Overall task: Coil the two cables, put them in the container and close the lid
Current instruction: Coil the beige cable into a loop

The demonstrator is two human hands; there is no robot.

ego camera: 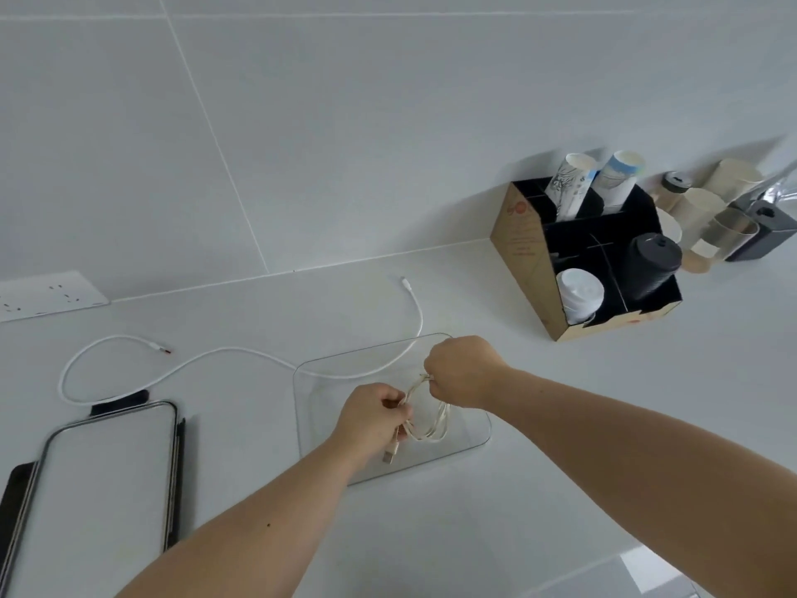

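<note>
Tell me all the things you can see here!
coiled cable: one, cream, held in both hands over the container
loose cable: one, white, uncoiled on the counter, crossing the container's far edge
container: one, clear, open, centre of the counter
lid: one, clear with black clips, lying at left
socket: one, white, on the wall at left
box: one, brown and black with compartments, at right
cups: several, white, black or patterned, in the box; more beside it
left hand: one, gripping the coil
right hand: one, pinching the coil's top
</note>
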